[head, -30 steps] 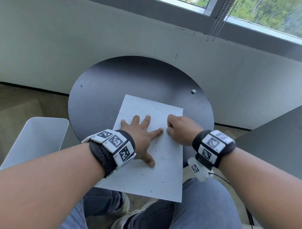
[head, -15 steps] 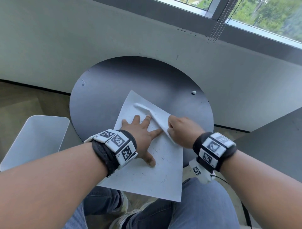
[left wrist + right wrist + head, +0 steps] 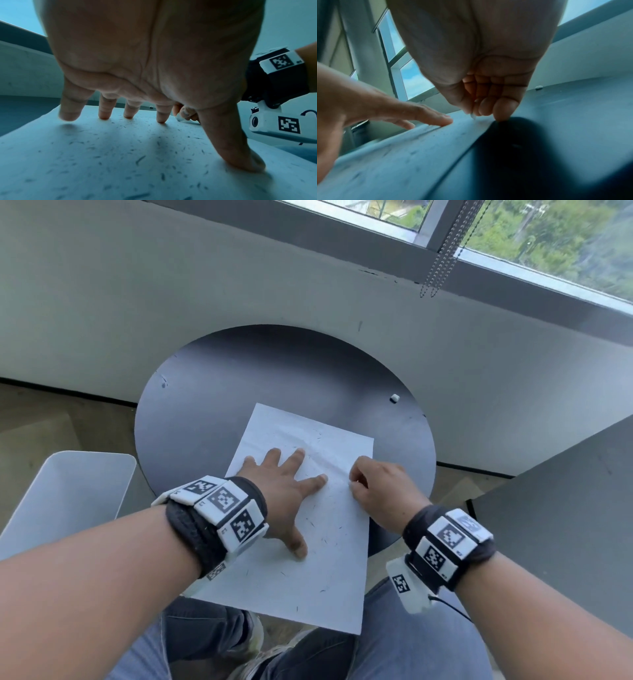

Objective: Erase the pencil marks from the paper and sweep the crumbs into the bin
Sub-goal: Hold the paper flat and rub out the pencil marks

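Note:
A white sheet of paper [image 3: 308, 577] lies on the round dark table [image 3: 274, 371], its near end hanging over the table's edge. Dark eraser crumbs [image 3: 323, 590] are scattered across it, and they show close up in the left wrist view on the paper [image 3: 120, 169]. My left hand [image 3: 284, 484] presses flat on the sheet with fingers spread. My right hand [image 3: 380, 491] hovers at the sheet's right edge, fingers curled, pinching a small white eraser [image 3: 473, 116] whose tip touches the paper. The same eraser [image 3: 179, 118] peeks out beyond my left fingers.
A white bin [image 3: 68, 501] stands on the floor left of the table. A small white lump [image 3: 395, 398] sits near the table's far right rim. A grey tabletop [image 3: 565, 508] is at the right, a wall and window behind, and my knees are below.
Half a second ago the paper's far right corner was pushed up and folded over under my right hand. Now the sheet lies flat again and my right hand has drawn back.

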A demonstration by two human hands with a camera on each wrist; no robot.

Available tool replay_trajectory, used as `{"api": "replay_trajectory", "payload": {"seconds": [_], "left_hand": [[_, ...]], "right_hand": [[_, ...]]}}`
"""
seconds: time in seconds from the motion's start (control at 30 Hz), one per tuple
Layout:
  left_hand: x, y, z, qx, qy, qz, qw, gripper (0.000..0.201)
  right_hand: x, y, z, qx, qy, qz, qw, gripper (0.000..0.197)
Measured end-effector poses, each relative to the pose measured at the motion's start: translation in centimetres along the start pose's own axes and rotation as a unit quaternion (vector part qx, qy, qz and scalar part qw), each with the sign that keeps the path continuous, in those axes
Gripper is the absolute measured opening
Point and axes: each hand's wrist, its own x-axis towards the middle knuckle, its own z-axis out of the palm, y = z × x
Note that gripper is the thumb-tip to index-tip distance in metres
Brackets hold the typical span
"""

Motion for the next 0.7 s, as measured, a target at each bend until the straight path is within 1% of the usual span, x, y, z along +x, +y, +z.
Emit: {"api": "replay_trajectory", "payload": {"seconds": [0.1, 0.17, 0.23, 0.27, 0.33, 0.47, 0.53, 0.63, 0.7], "left_hand": [[-0.2, -0.2, -0.3, -0.011, 0.010, 0.010, 1.000, 0.116], [0.1, 0.3, -0.7, -0.032, 0.037, 0.017, 0.999, 0.101], [0.5, 0.8, -0.8, -0.053, 0.065, 0.013, 0.996, 0.093], [0.7, 0.9, -0.7, -0.056, 0.080, 0.008, 0.995, 0.093], [1.2, 0.9, -0.2, -0.044, 0.105, 0.001, 0.993, 0.100], [1.7, 0.5, 0.7, -0.033, 0.108, -0.003, 0.994, 0.115], [1.7, 0.5, 0.8, -0.032, 0.111, 0.000, 0.993, 0.116], [1.9, 0.5, 1.0, -0.037, 0.116, 0.002, 0.993, 0.117], [2.0, 0.5, 0.9, -0.038, 0.117, 0.000, 0.992, 0.117]], "right_hand": [[0.8, -0.2, 0.2, -0.001, -0.011, -0.005, 1.000, 0.006], [0.8, -0.1, 0.3, 0.008, -0.027, 0.000, 1.000, 0.004], [0.7, 0.1, 0.5, 0.020, -0.027, 0.005, 0.999, 0.002], [0.6, 0.2, 0.5, 0.025, -0.018, 0.004, 1.000, 0.002], [0.6, 0.1, 0.5, 0.034, 0.000, -0.011, 0.999, 0.004], [1.7, -0.2, 0.5, 0.025, 0.013, -0.058, 0.998, 0.006], [2.8, 0.0, 0.2, 0.018, 0.009, -0.053, 0.998, 0.007], [3.7, 0.7, -0.6, 0.009, -0.017, -0.033, 0.999, 0.012], [3.7, 0.8, -0.8, -0.011, -0.028, -0.047, 0.998, 0.014]]}}
